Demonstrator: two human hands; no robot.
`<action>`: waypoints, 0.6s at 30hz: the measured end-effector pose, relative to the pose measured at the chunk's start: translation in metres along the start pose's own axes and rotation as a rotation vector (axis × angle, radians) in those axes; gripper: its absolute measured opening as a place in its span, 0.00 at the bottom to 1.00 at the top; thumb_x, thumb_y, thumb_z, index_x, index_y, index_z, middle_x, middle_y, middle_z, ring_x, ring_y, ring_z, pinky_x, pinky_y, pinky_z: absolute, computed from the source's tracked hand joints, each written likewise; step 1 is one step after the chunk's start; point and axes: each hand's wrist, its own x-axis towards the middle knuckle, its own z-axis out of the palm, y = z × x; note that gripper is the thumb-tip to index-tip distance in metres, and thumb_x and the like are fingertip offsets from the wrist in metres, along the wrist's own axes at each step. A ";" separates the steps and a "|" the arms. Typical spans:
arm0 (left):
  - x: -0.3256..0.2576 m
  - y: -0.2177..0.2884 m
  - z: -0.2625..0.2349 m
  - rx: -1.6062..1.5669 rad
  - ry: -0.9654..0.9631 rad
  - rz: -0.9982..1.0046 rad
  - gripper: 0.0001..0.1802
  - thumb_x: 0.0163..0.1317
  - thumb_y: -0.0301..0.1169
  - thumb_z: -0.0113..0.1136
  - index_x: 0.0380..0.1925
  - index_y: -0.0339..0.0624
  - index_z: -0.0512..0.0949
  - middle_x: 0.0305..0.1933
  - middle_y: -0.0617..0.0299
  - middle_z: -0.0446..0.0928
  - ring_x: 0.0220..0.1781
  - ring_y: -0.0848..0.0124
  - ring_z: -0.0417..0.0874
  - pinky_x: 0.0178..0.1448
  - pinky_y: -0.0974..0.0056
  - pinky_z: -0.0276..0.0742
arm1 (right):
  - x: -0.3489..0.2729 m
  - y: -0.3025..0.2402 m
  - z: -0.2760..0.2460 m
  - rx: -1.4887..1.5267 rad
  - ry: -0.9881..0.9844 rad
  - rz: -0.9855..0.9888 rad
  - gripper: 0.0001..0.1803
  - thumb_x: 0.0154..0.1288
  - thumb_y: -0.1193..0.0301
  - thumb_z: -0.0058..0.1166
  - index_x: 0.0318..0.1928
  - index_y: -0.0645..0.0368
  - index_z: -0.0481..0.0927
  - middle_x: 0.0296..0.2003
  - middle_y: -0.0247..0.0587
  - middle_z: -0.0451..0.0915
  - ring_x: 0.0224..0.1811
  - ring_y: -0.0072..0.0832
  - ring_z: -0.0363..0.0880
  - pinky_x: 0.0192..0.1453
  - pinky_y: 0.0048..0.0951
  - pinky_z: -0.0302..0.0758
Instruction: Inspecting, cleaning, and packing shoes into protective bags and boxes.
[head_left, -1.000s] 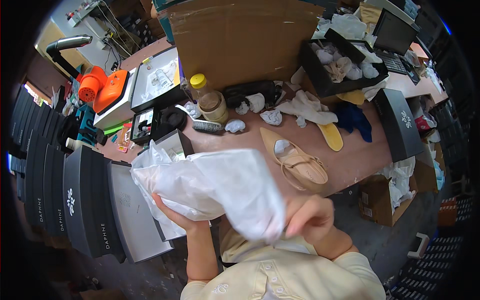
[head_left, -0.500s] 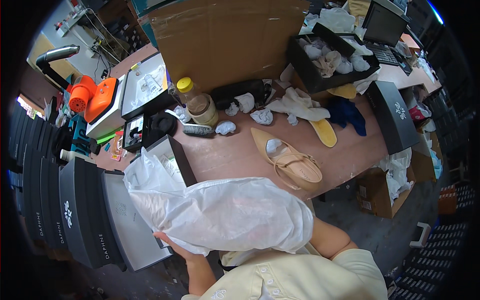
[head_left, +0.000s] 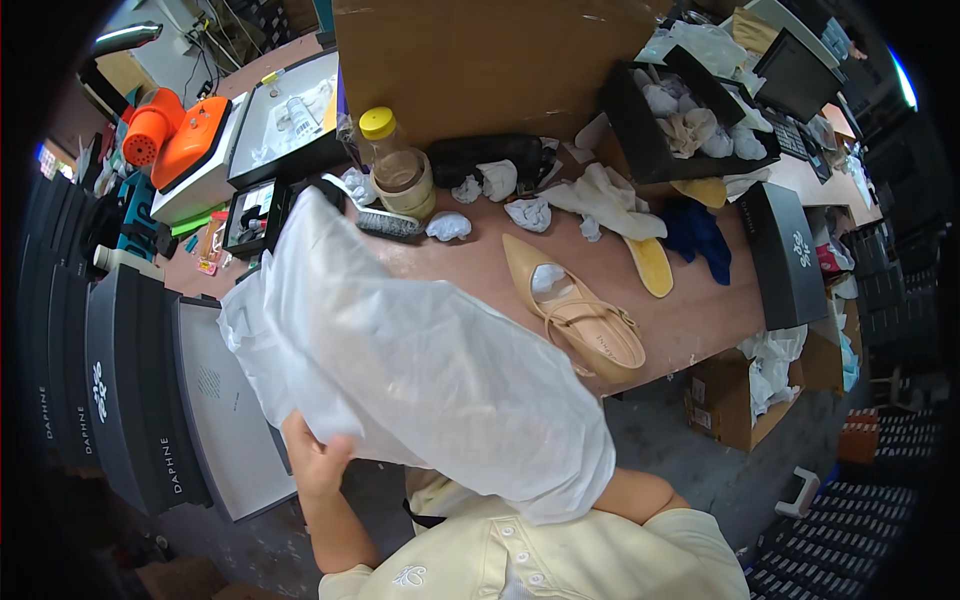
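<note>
White bag (head_left: pixel 440 375) swung upward; left fingers (head_left: pixel 296 432) pinch it; right fingers hidden, can't tell.

left hand (head_left: pixel 318 455): gripping | left forearm (head_left: pixel 338 535): slanting upward | right arm (head_left: pixel 642 492): bent inward | right hand: hidden

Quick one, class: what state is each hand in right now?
Left hand: closed, gripping the edge of the white bag.
Right hand: cannot be told; the bag hides it, with only the forearm showing.
</note>
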 end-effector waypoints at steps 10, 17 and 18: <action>0.026 -0.016 -0.056 -0.718 0.409 -0.493 0.17 0.65 0.36 0.55 0.43 0.32 0.73 0.24 0.61 0.77 0.19 0.75 0.76 0.22 0.69 0.73 | -0.020 -0.044 -0.014 -0.028 -0.090 0.106 0.38 0.45 0.66 0.65 0.59 0.63 0.66 0.52 0.41 0.73 0.55 0.28 0.71 0.60 0.29 0.66; 0.052 0.090 -0.072 0.154 1.105 0.798 0.26 0.69 0.44 0.40 0.50 0.29 0.72 0.57 0.48 0.72 0.60 0.61 0.71 0.64 0.55 0.66 | -0.042 -0.066 -0.012 -0.500 0.023 -0.033 0.35 0.39 0.68 0.65 0.51 0.64 0.69 0.41 0.41 0.71 0.44 0.29 0.71 0.49 0.27 0.67; 0.031 0.069 -0.080 0.223 0.916 0.685 0.24 0.68 0.41 0.42 0.49 0.28 0.72 0.57 0.46 0.71 0.60 0.59 0.70 0.65 0.52 0.64 | -0.042 -0.059 -0.011 -0.587 0.085 -0.087 0.34 0.39 0.69 0.65 0.51 0.64 0.69 0.41 0.41 0.71 0.44 0.29 0.71 0.49 0.27 0.67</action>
